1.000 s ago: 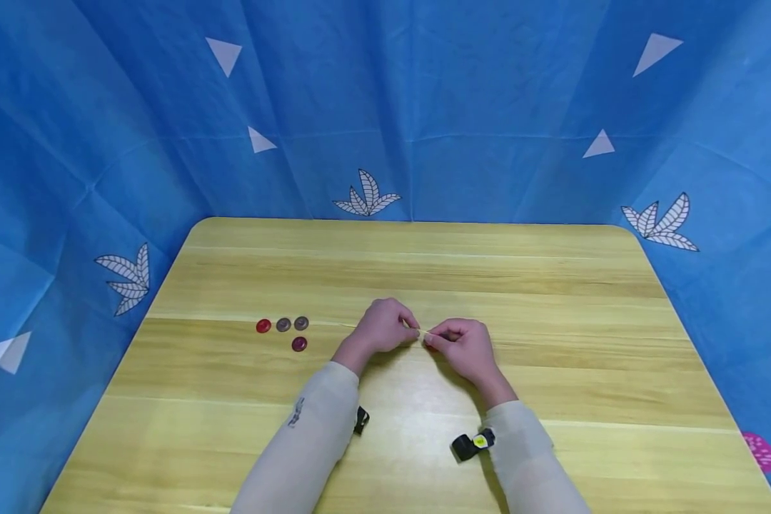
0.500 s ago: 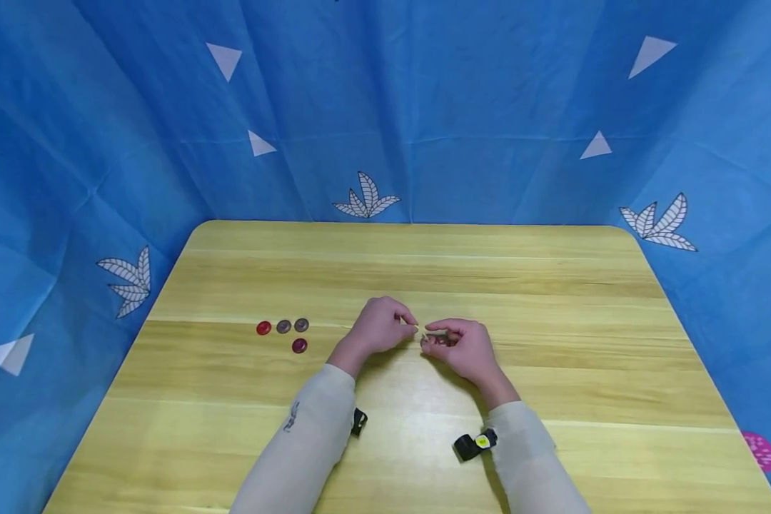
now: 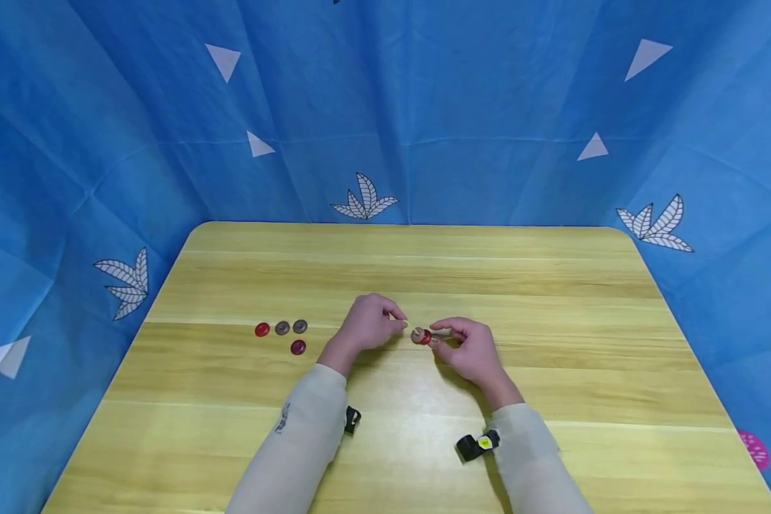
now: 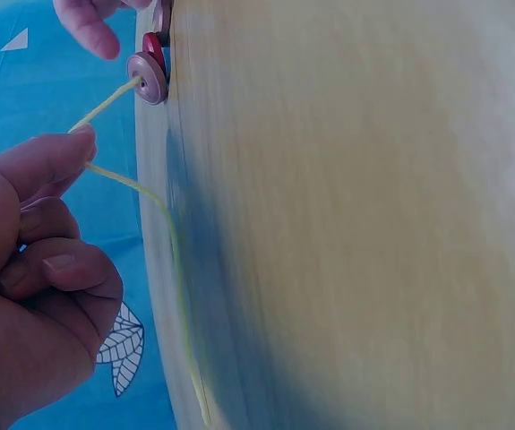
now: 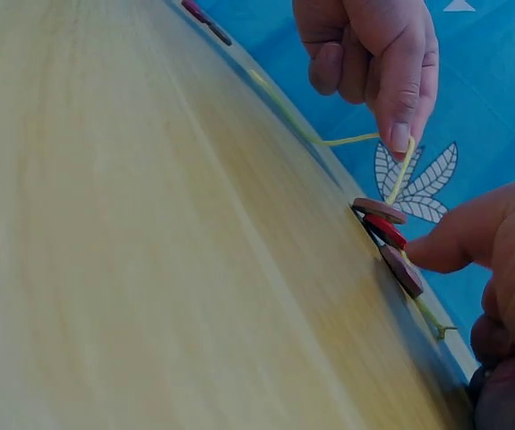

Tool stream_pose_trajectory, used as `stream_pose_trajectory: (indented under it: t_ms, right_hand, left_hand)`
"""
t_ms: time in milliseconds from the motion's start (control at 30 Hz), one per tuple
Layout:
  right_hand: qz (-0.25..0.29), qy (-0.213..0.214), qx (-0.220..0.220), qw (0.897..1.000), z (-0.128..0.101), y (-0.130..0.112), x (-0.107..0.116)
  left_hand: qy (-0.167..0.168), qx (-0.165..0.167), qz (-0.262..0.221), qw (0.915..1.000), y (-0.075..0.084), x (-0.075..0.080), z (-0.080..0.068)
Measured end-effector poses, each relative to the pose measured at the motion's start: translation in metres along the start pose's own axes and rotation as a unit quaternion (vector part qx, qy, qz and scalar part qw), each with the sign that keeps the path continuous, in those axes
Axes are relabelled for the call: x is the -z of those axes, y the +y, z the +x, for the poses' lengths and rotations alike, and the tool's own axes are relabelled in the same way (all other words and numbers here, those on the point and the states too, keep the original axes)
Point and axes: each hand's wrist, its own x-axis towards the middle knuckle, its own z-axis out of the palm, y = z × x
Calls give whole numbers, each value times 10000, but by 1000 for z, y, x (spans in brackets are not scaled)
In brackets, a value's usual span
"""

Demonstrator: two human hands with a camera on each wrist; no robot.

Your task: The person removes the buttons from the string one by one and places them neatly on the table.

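Near the middle of the wooden table point(image 3: 552, 371), a person's left hand point(image 3: 368, 325) pinches a yellow thread point(image 4: 105, 100) while the right hand point(image 3: 465, 346) steadies with its fingertips the three strung buttons point(image 5: 384, 235), though its grip cannot be made out. Four loose buttons point(image 3: 283, 334) lie toward the table's left edge, apparently not yet threaded.
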Motion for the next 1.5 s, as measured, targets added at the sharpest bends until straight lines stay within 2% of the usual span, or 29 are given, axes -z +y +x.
stream_pose_trajectory:
  t_ms: [200,400,600,967,1200,1500]
  right_hand:
    - [-715,25,165,9973,1,1,-5]
    - [-1041,-60,278,9942,3,-4,-9]
    - [-881,96,343,9955,3,-7,-10]
    - [-823,-19,475,9955,4,-6,-12]
    - [-937,9,332,9950,4,-8,-13]
    - [-790,-33,31,9969,4,-9,-15]
  left_hand:
    - [51,52,38,10000,-2,3,-1]
    - [1,75,38,10000,2,5,-3]
    - [62,133,85,9999,1,6,-3]
    - [44,105,34,9999,-4,7,-3]
    - [54,85,40,9999,-8,9,-7]
    - [-223,252,233,9992,-17,6,-11]
